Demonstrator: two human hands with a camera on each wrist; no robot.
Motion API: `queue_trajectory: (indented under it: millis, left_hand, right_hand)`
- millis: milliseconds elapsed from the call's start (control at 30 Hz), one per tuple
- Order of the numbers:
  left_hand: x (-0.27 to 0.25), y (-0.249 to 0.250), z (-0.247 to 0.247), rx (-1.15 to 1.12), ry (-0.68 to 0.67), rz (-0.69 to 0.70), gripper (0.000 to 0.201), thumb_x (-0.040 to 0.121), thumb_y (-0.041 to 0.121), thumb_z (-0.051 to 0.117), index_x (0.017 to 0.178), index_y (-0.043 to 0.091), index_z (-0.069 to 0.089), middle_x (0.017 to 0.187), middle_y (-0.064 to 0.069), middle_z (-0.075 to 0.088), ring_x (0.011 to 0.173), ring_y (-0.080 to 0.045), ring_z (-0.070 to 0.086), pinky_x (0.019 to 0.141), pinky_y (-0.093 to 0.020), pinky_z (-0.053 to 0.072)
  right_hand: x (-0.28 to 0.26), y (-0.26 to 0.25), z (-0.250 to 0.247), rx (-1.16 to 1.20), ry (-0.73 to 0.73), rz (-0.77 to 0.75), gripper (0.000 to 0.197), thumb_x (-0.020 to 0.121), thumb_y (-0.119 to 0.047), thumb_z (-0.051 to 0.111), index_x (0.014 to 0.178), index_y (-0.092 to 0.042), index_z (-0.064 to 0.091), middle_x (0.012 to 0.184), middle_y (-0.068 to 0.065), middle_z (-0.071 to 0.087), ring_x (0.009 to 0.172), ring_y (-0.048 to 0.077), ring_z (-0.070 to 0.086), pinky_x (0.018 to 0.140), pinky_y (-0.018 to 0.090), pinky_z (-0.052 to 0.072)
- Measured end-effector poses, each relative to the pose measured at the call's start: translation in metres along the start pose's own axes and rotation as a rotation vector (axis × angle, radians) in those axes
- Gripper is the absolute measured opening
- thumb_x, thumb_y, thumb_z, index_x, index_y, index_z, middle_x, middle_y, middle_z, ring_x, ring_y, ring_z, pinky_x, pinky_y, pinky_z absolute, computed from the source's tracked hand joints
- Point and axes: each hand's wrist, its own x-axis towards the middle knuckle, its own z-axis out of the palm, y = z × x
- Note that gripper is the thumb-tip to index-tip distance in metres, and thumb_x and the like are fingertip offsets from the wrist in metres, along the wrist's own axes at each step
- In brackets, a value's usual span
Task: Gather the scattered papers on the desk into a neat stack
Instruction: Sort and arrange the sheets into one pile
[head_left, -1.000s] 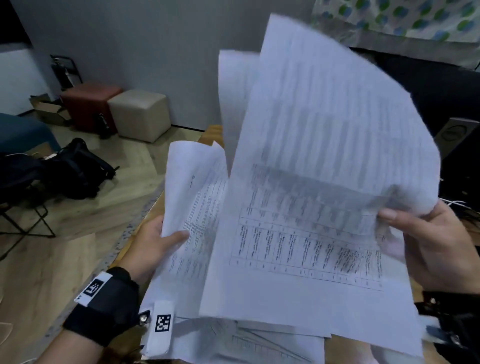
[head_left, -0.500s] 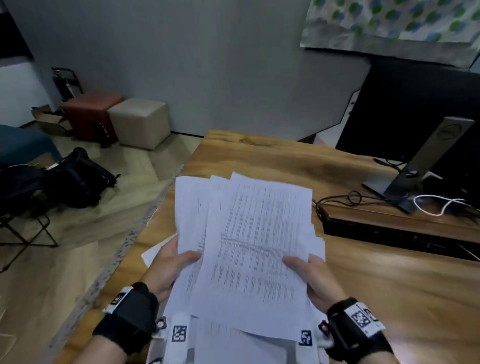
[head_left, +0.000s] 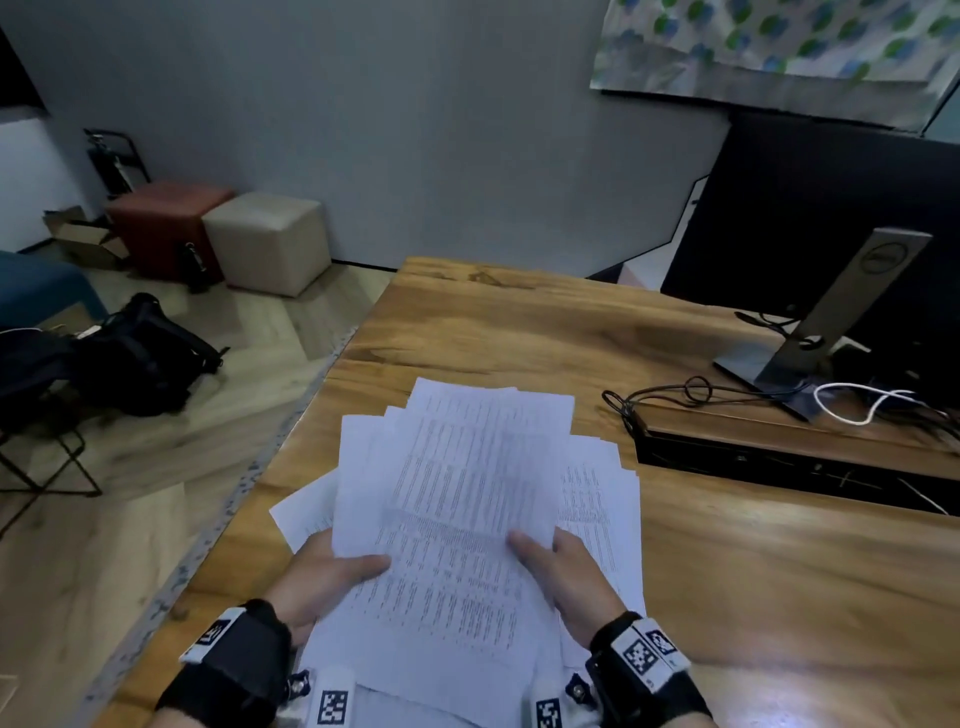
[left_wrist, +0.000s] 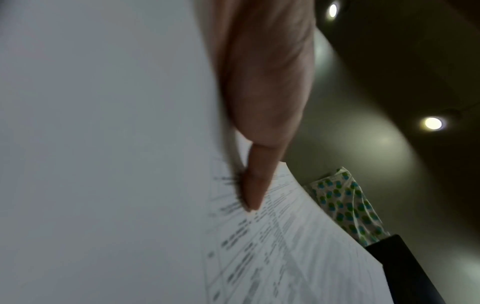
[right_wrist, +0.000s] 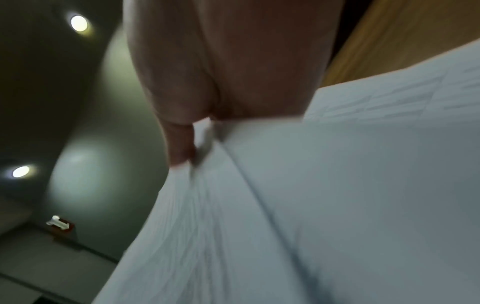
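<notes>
Both hands pinch the papers (head_left: 457, 499): left hand (head_left: 317, 577) and right hand (head_left: 566, 571) on side edges. They're light, floppy, slippery; grip mid-edges, tap square on desk (head_left: 753, 571).

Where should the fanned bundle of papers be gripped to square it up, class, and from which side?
Judging by the fan, grip the papers at mid-length on both long edges, left hand from the left, right hand from the right. The sheets splay sideways at the far end, so inward pressure there should align them.
</notes>
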Motion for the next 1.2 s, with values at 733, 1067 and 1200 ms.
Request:
queue_trajectory:
  millis: [733,1067,1200]
  left_hand:
    - [0.022,-0.048,-0.037,-0.002,0.169,0.014,0.036,0.090,-0.004,0.063,0.125,0.002,0.061,0.121,-0.020,0.071,0.110,-0.040,0.067,0.103,-0.058,0.046]
    - [0.018,-0.037,-0.030,-0.012,0.114,0.034,0.034,0.096,-0.004,0.053,0.129,0.005,0.058,0.123,-0.016,0.071,0.112,-0.036,0.067,0.097,-0.049,0.051]
    - [0.016,-0.032,-0.027,-0.032,0.080,0.012,0.032,0.099,0.002,0.052,0.129,0.007,0.059,0.125,-0.013,0.071,0.111,-0.031,0.069,0.093,-0.044,0.053]
  right_hand:
    - [0.018,0.055,-0.066,-0.690,0.594,0.103,0.020,0.094,-0.002,0.046,0.079,-0.015,0.045,0.073,0.003,0.055,0.062,0.022,0.053,0.056,0.029,0.040]
    - [-0.071,-0.057,-0.088,-0.658,0.603,-0.330,0.029,0.100,-0.018,0.052,0.071,-0.020,0.056,0.052,-0.003,0.057,0.049,0.013,0.053,0.045,0.027,0.037]
    - [-0.082,-0.082,-0.081,-0.233,0.363,-0.349,0.023,0.099,-0.022,0.054,0.083,-0.011,0.067,0.069,-0.011,0.076,0.062,0.005,0.072,0.059,0.019,0.053]
